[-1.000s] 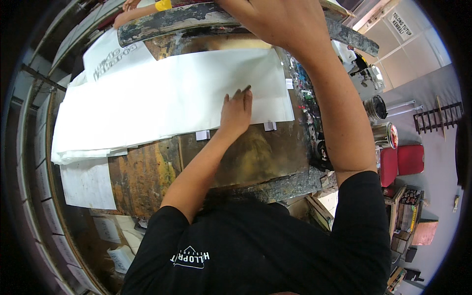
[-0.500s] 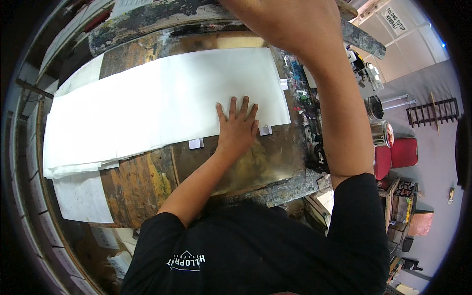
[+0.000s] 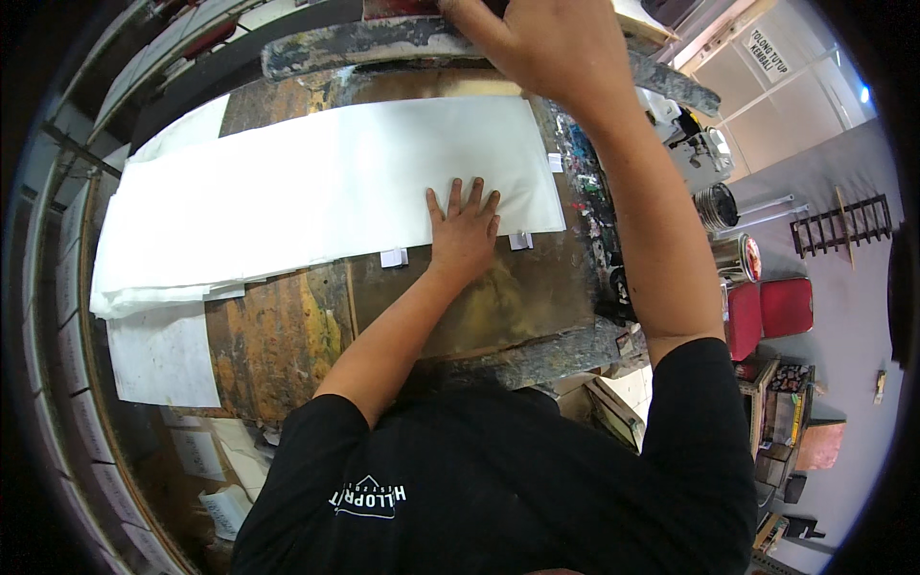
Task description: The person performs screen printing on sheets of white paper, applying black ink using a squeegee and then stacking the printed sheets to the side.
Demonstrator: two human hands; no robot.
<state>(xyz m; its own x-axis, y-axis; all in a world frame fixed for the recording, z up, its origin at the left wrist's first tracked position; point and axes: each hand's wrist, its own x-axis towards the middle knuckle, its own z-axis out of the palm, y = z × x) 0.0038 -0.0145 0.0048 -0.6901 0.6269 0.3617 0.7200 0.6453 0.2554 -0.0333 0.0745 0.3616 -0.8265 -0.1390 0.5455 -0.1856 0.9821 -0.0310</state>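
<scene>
A long stack of white sheets [image 3: 259, 206] lies across a stained work board. My left hand [image 3: 464, 235] rests flat on its right part near the front edge, fingers spread. Small folded white tabs, one left of my wrist [image 3: 394, 258] and another to its right [image 3: 520, 241], sit along the sheets' front edge. A third tab [image 3: 555, 163] is at the right edge. My right hand [image 3: 556, 43] reaches up to the paint-crusted bar [image 3: 374, 46] beyond the sheets. Its thumb points left, while the other fingers are cut off by the picture's top edge.
Paint smears cover the board's right rim [image 3: 589, 182]. Cans [image 3: 736, 257], a red chair [image 3: 786, 307] and a dark wall rack [image 3: 843, 225] stand to the right. Shelving [image 3: 77, 326] runs along the left side. A loose white sheet [image 3: 163, 359] lies at the board's left front.
The paint-crusted bar has moved farther off and up, and my right hand has shifted slightly left with it. My left hand stays flat on the sheets. The whole view has shifted a little.
</scene>
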